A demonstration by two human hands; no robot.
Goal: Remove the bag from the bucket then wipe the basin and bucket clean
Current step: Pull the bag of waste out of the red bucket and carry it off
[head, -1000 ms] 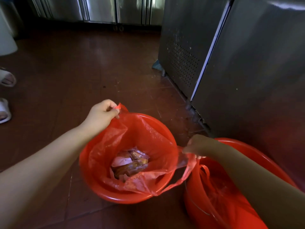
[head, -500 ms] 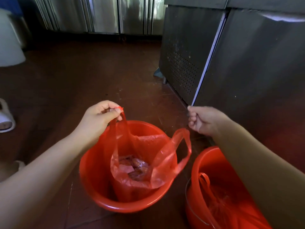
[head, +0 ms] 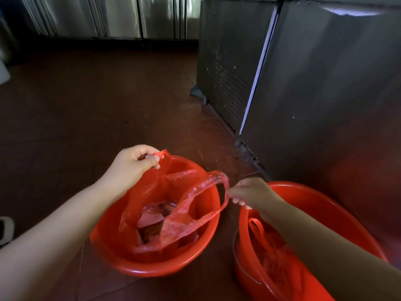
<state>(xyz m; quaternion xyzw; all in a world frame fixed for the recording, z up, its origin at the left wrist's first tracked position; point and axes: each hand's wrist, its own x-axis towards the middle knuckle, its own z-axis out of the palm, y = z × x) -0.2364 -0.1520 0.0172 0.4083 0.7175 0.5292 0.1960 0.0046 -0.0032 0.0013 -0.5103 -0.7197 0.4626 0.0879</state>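
At the bottom of the frame there are two red vessels on the floor. The basin (head: 121,260) is in the lower centre and the bucket (head: 338,218), with a wire handle, is in the lower right. There are also two red bags. One bag (head: 152,192) with scraps inside sits in the basin, and a second bag (head: 269,255) lies in the bucket.

The left hand (head: 132,164) pinches one handle loop of the bag in the basin and holds it above the far rim. Half a second ago the right hand (head: 249,193) was raised and away from the plastic. Now it has come down to the other loop, just beside it. I cannot tell if its fingers already grasp the loop.

I think both handles will soon be gathered for lifting, and no wiping has begun.

Farther up, I count two steel cabinets: one (head: 314,83) at the upper right and one (head: 112,16) along the top. At the lower left edge there is one shoe (head: 5,230).
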